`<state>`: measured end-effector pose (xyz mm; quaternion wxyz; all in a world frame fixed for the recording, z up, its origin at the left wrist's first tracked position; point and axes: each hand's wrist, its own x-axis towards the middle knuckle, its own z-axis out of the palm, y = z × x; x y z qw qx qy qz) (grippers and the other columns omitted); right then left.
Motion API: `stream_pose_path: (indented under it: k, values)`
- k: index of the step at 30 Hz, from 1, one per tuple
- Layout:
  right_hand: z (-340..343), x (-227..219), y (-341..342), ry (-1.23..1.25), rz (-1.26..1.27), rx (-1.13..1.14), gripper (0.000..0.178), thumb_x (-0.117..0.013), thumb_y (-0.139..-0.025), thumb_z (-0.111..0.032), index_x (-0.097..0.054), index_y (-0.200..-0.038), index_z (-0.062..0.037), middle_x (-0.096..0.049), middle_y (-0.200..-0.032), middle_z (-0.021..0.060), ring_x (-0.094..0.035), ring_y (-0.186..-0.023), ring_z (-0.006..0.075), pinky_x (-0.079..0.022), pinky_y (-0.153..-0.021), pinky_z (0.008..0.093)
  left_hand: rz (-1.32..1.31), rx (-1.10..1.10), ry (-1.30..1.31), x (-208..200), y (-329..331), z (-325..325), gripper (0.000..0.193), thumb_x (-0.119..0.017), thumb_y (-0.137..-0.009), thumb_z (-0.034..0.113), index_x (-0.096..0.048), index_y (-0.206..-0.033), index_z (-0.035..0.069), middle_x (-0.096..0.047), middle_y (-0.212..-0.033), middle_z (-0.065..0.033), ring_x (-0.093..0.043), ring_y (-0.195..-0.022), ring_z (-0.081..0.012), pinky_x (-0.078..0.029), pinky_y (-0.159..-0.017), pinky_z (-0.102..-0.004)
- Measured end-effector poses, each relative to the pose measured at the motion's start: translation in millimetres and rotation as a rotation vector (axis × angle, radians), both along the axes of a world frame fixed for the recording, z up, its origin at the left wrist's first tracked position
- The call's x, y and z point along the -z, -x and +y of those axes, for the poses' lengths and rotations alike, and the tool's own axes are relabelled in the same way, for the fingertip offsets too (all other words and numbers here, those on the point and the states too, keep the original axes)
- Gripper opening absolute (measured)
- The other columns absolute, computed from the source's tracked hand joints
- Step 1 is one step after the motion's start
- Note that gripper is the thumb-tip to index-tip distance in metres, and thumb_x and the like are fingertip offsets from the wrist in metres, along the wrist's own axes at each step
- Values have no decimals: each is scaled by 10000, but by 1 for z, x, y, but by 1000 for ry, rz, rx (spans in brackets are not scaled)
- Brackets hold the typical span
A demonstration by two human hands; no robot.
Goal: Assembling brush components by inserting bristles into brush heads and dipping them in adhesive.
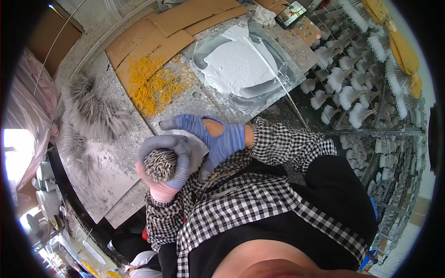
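Observation:
My left hand (181, 160), in a blue-grey and pink knit glove, is wrapped round a thick bundle of thin bristles (160, 165). The bundle's dark, speckled tips point up out of the fist. Its pale, smooth far end (198, 149) sticks out to the right. Against that end lies my right hand (220, 140), in a blue striped glove with a hole over the back, its fingers stretched out and its thumb apart. Beyond the hands, many yellow rubber bands (150, 85) are strewn over cardboard and the table.
A pool of thick white paste (241, 65) lies in clear sheeting, with a thin rod (273, 74) across it. Loose grey bristle bundles (99, 113) lie at left. A rack of white bristle fans (350, 85) stands at right. A phone (291, 14) sits at the far edge.

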<state>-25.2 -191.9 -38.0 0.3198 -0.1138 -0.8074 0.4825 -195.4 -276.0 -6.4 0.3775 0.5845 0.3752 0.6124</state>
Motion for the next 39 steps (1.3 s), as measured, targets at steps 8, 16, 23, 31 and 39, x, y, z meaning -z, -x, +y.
stream_pose_path:
  k: [8,16,23,31,39]
  values:
    - [5,88,28,-41,-197,186,1058,-915,-584,-488,-432,-1433,-81,-485,-1358,130,-468,-1290,299,-377,-1119,419,69,-220,155,55,-4,37,256,-598,-856,0,-548,-1106,-28,-645,-887,-134,-634,-859,-225,-513,-804,-355]
    - [-21,49,24,50,53,152,1156,-921,-638,-344,-236,-1516,-32,-474,-1417,141,-525,-1281,262,-424,-1115,385,-472,-12,155,12,-25,11,263,-708,-775,85,-520,-957,66,-575,-810,-71,-574,-844,-211,-447,-932,-400]
    - [-22,53,10,129,40,27,919,-837,-788,-273,-316,-1514,-57,-465,-1481,137,-476,-1360,257,-411,-1132,397,-331,-92,165,-2,-10,29,887,-790,-818,324,-308,-1504,31,-525,-1374,-231,-511,-1305,-317,-409,-1103,-441]
    - [-42,70,17,-101,24,-127,910,-902,-692,-242,-414,-1437,-54,-514,-1432,123,-522,-1307,245,-451,-1116,384,17,684,156,-15,11,19,1253,-1007,-529,188,-253,-1515,12,-663,-1194,-153,-668,-1056,-239,-523,-955,-370]
    - [-3,7,-8,437,-131,-285,1091,-977,-550,-314,-408,-1440,-41,-527,-1383,136,-507,-1294,279,-423,-1104,391,6,302,158,-6,0,-1,635,-810,-684,-44,-537,-1255,5,-658,-843,-54,-661,-809,-154,-555,-773,-307]
